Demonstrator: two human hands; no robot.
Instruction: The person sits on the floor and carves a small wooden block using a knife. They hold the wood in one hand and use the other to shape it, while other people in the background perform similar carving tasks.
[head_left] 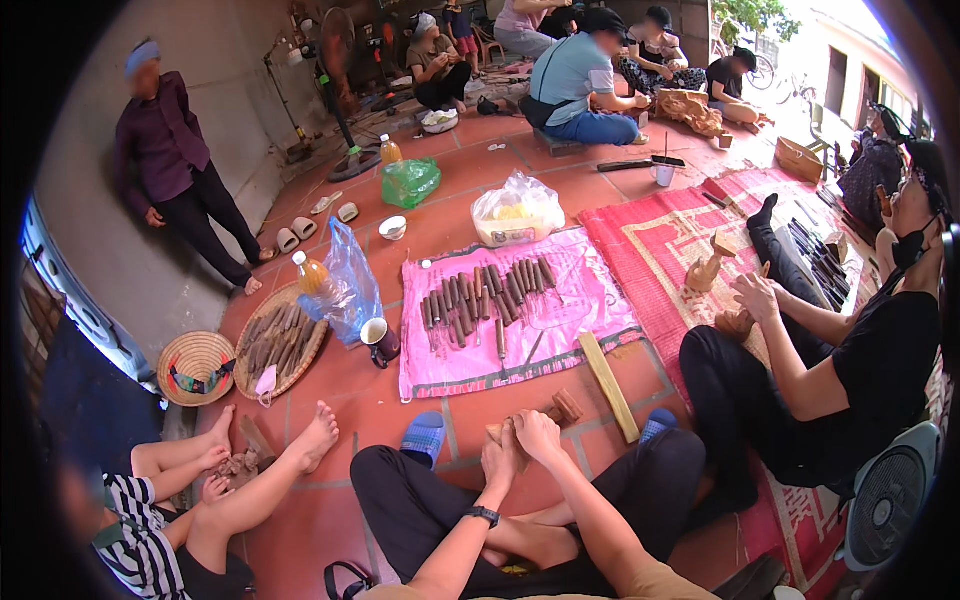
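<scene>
Both of my hands come together in front of my crossed legs. My left hand [499,464] is closed round a light brown piece of carved wood [522,458], much of it hidden by the fingers. Against it, my right hand [538,438] is curled closed on the same wood. Just beyond the right knuckles a reddish-brown block of wood [566,405] shows; whether it joins the held piece I cannot tell. Ahead, a pink sheet [420,375] bears several wooden-handled carving tools [486,292], laid in rows.
A wooden bar [608,386] lies right of the sheet. Left stand a dark mug [381,345], a blue bag [348,280] and a basket of tools [280,340]. Seated people flank me, one at left [150,530], one at right [870,350] by a fan [890,500].
</scene>
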